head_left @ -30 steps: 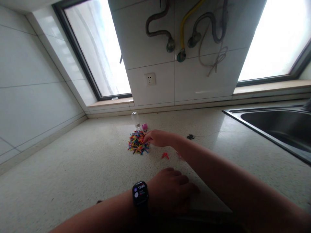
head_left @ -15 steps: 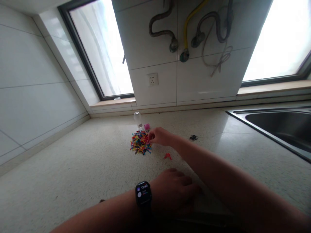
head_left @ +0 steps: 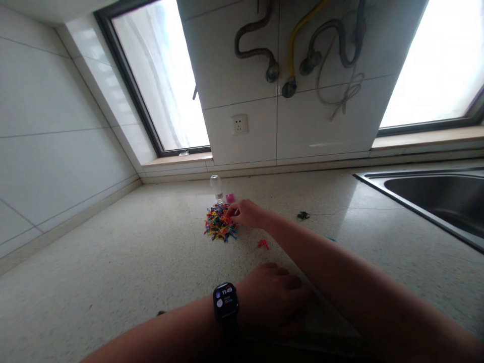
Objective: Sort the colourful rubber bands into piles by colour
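Note:
A heap of small, thin, many-coloured rubber bands or similar strips (head_left: 218,224) lies on the speckled counter. My right hand (head_left: 245,213) reaches to its right edge, thumb and fingers pinched together. Red shows at the fingertips, but I cannot make out whether a piece is held. Nearer to me lies a small red group (head_left: 263,244) of the same kind. My left hand (head_left: 274,297), with a black watch on the wrist, rests low by the counter's front, fingers stretched and slightly bent, seemingly holding nothing. Behind the heap are a clear bottle (head_left: 217,187) and a pink cap (head_left: 230,197).
A small dark cluster (head_left: 303,215) lies right of my right hand, and a bit of blue (head_left: 331,239) shows beside the forearm. At the right is a steel sink (head_left: 378,177). A tiled wall with a socket (head_left: 239,124) and hoses stands behind.
The view has shifted slightly. My right hand stays at the heap's right edge with its fingertips a little farther over it. The blue bit now shows past the forearm. My left hand keeps its place.

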### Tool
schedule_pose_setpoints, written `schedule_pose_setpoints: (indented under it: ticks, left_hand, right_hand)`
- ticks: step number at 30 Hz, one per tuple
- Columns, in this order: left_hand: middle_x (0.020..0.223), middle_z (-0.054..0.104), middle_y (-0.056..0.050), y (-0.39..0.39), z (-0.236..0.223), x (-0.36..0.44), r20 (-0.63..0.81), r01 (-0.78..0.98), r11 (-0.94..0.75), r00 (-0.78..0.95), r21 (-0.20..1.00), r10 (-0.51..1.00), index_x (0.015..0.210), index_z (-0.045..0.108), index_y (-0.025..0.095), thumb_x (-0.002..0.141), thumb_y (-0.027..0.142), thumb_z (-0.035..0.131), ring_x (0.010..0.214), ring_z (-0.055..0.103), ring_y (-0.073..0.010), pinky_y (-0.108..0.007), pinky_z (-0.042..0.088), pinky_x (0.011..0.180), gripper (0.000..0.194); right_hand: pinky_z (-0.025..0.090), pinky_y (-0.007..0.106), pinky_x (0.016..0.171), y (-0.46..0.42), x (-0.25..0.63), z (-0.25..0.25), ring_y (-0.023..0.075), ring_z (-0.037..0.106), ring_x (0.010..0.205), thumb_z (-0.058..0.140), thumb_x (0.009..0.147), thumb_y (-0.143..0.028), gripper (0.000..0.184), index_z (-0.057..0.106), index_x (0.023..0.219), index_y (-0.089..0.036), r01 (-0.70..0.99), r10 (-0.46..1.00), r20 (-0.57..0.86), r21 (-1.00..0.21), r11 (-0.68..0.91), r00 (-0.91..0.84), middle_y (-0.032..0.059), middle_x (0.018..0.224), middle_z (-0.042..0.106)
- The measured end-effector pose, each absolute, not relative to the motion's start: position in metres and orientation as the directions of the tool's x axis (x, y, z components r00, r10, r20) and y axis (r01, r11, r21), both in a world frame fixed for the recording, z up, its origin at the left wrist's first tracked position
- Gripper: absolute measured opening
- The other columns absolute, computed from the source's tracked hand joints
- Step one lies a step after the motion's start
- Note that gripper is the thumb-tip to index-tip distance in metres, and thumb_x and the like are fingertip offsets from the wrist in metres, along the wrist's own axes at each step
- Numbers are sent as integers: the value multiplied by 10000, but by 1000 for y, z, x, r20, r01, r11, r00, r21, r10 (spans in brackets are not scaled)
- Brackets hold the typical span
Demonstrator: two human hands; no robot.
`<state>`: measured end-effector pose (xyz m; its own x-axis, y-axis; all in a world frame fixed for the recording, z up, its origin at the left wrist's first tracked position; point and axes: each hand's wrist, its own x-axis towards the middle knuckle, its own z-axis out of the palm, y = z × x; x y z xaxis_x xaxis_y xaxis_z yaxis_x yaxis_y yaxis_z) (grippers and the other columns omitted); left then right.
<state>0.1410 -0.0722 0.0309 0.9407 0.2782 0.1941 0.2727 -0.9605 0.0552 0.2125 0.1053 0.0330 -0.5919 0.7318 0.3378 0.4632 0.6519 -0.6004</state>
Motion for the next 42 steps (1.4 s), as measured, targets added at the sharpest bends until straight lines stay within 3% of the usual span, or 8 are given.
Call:
schedule_pose_setpoints:
  ticks: [8,14,18,23,29,34,42]
  left_hand:
    - [890,678,-42,-72,33,141,168,275,-956,942,106,290,1185,584,207,897,344,540,814,638,-217,-346,451,752,321]
    - [930,673,-27,-73,37,138,159,288,-952,940,103,301,1237,558,246,912,369,524,850,627,-207,-343,447,780,349]
    - [922,674,-28,-73,37,137,168,275,-955,942,115,291,1228,566,239,927,350,504,833,627,-203,-335,440,773,327]
    - [915,666,-27,-73,37,138,139,291,-948,941,129,308,1237,563,250,898,342,544,845,614,-211,-342,441,792,351]
    - [918,655,-28,-74,39,140,101,315,-940,939,132,329,1238,558,255,884,315,562,859,604,-212,-351,441,816,359]
    - [936,656,-23,-75,40,141,94,326,-934,935,147,341,1249,552,269,891,294,546,870,600,-205,-337,438,813,359]
    - [938,653,-10,-75,39,140,105,320,-938,936,136,335,1257,542,287,896,300,533,864,590,-194,-323,434,792,361]
  right_hand:
    - [381,212,604,101,218,33,109,589,625,681,785,-159,156,781,906,-156,488,749,365,-587,646,-553,17,705,707]
    - [406,217,630,68,253,54,114,597,662,663,834,-202,156,756,948,-151,432,743,369,-636,640,-558,31,800,731]
    - [409,236,675,31,293,59,128,612,710,669,829,-192,132,744,938,-185,519,707,372,-490,700,-602,24,811,722]
    - [408,269,730,6,318,50,160,622,776,674,848,-228,77,746,877,-226,658,750,379,-365,659,-541,29,818,714]
    - [405,305,768,3,310,49,202,624,855,676,851,-204,91,754,894,-221,638,673,330,-223,737,-662,56,849,729]
    - [406,310,808,5,323,52,202,611,921,669,860,-197,115,738,950,-218,626,653,381,-209,751,-655,53,946,726]
    - [420,310,833,21,354,62,198,619,922,603,894,-206,134,732,926,-224,712,707,432,-186,677,-560,51,921,717]
